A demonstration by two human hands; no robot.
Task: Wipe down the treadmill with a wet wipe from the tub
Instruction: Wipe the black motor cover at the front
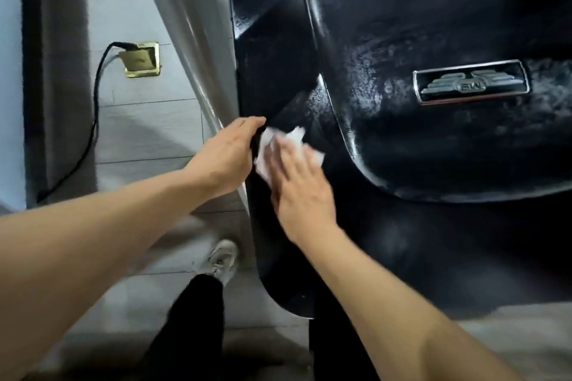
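Treadmill (402, 133) cover: glossy black plastic, wet-streaked; wipe (278, 141): white, crumpled cloth.

Black glossy treadmill (402, 139) cover, moulded with raised ridges, streaked with wet sheen, silver winged badge at right. White wipe (268, 145), crumpled and partly spread, flat on the cover's left edge, mostly hidden under fingers, corners poking out above and to both sides.

L hand (230, 154) fingers curled over; R hand (298, 182) flat, fingers straight, both arms extended.
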